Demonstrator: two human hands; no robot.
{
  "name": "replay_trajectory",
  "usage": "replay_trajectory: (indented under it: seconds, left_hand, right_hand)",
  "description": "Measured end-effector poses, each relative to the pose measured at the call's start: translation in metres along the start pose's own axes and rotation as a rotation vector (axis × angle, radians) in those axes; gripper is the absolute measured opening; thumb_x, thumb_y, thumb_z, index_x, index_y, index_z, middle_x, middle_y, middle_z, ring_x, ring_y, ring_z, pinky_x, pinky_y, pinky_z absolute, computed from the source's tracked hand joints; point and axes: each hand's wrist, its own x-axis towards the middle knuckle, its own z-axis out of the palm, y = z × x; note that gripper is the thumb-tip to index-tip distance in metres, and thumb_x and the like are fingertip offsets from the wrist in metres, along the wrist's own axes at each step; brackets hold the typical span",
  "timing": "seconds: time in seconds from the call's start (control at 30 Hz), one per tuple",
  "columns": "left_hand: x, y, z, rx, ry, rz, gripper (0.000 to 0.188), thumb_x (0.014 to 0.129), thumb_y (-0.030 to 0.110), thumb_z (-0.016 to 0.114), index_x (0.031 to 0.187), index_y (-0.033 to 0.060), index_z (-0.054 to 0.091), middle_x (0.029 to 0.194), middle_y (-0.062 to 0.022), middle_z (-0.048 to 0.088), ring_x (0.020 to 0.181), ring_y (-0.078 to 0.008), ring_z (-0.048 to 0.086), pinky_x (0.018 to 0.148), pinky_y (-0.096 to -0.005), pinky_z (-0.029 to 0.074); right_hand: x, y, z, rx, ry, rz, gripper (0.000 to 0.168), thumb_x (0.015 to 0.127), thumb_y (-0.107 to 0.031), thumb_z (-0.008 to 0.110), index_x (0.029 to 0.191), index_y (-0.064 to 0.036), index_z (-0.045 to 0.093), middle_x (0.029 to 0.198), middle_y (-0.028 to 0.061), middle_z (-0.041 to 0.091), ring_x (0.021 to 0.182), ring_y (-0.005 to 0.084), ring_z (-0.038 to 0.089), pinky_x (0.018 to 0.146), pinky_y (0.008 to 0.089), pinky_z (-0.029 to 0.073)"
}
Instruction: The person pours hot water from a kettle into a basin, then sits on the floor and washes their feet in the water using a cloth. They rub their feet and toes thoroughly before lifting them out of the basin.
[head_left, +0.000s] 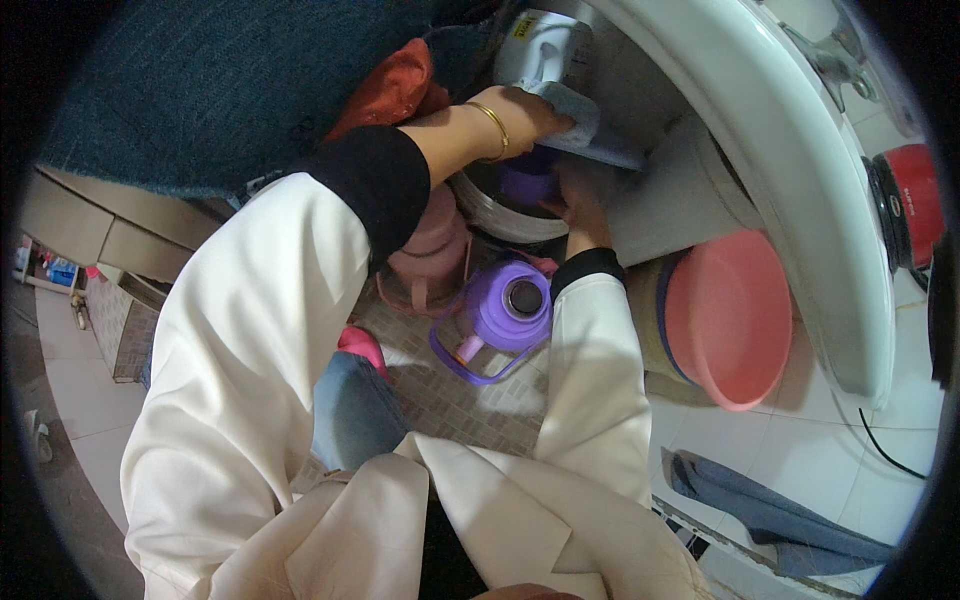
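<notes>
My left hand (529, 118), with a gold bracelet at the wrist, reaches forward and grips a pale grey-blue object (574, 116) whose kind I cannot make out. Just below it my right hand (581, 191) is blurred and in shadow, its fingers beside a purple object (525, 180). That purple object sits within a round, pale-rimmed container (499, 214). Closer to me stands a purple thermos flask (491, 319) with an uncovered dark mouth and a raised handle. To its left is a pink jug-like vessel (425, 259). A white plastic jug (544, 49) with a yellow sticker stands beyond my left hand.
A white sink (750, 150) overhangs the right side. Under it a pink basin (739, 322) leans on its side. Dark blue fabric (202, 97) and an orange-red cloth (390, 86) hang at upper left. A grey cloth (765, 510) lies at lower right.
</notes>
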Motion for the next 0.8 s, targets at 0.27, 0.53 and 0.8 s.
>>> replay_trajectory:
  seconds: [0.27,0.53,0.8]
  left_hand:
    - [-0.004,-0.008,0.015,0.012,0.081,-0.005,0.057,0.074,0.002,0.064,0.127,0.0164,0.049,0.107,-0.0109,0.062,0.099,-0.0286,0.06,0.082,-0.0373,0.051]
    - [-0.002,0.003,0.012,0.051,0.069,-0.098,0.05,0.08,0.005,0.055,0.127,0.0211,0.05,0.102,-0.0115,0.064,0.094,-0.0286,0.063,0.077,-0.0385,0.053]
    - [-0.012,0.009,0.025,0.054,0.082,-0.098,0.048,0.083,0.007,0.049,0.128,0.0216,0.047,0.106,-0.0109,0.061,0.091,-0.0299,0.064,0.072,-0.0391,0.053]
  right_hand:
    - [-0.029,-0.002,-0.011,0.228,0.11,0.032,0.06,0.081,-0.037,0.061,0.129,-0.005,0.043,0.129,0.0149,0.044,0.105,0.0284,0.052,0.068,0.0347,0.055]
    - [-0.061,0.023,-0.037,0.337,0.17,-0.032,0.053,0.078,-0.035,0.064,0.123,-0.011,0.047,0.118,0.0106,0.05,0.091,0.0244,0.054,0.056,0.0304,0.052]
    - [-0.103,0.052,-0.054,0.504,0.266,-0.084,0.043,0.08,-0.033,0.063,0.114,-0.012,0.048,0.103,0.0071,0.051,0.085,0.0208,0.053,0.059,0.0312,0.052]
